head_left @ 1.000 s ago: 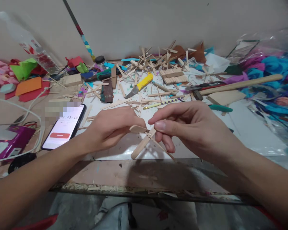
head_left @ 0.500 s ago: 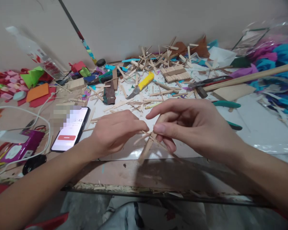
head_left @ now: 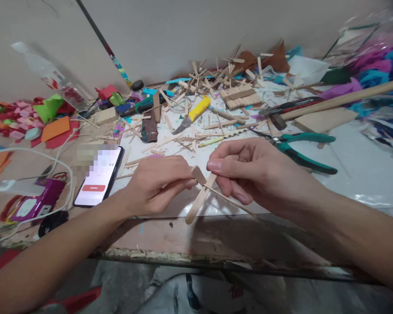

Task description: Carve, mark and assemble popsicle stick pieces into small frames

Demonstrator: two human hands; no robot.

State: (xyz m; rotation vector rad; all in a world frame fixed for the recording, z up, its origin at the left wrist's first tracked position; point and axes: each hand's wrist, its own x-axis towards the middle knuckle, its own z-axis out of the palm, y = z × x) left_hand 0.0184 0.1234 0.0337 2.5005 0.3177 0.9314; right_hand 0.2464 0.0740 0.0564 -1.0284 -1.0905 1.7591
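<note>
Stick assembly: flat wooden craft sticks crossed, with a thin sliver running off toward 4 o'clock. It is held just above the near edge of the counter, between both hands.

Left hand: thumb and forefinger pressed together, pinching the short upper stick end from 9 o'clock. Right hand: fingers curled in, pinching at the crossing from 3 o'clock. The long stick's lower end hangs free toward 7 o'clock.

Handling, as a judgement: very light, stiff along the flat sticks, dry and not slippery. The sliver looks brittle and any joint at the crossing is probably weak. Hold is best taken on the flat faces close to the crossing, not out at the tips or on the sliver.

Surface: white sheet over worn board, littered with offcuts.
- 12 o'clock: yellow utility knife, loose stick pile against a plain wall.
- 2 o'clock: green-handled pliers, hammer.
- 9 o'clock: phone with its screen lit, cables beyond it.
- 10 o'clock: coloured paper scraps.
</note>
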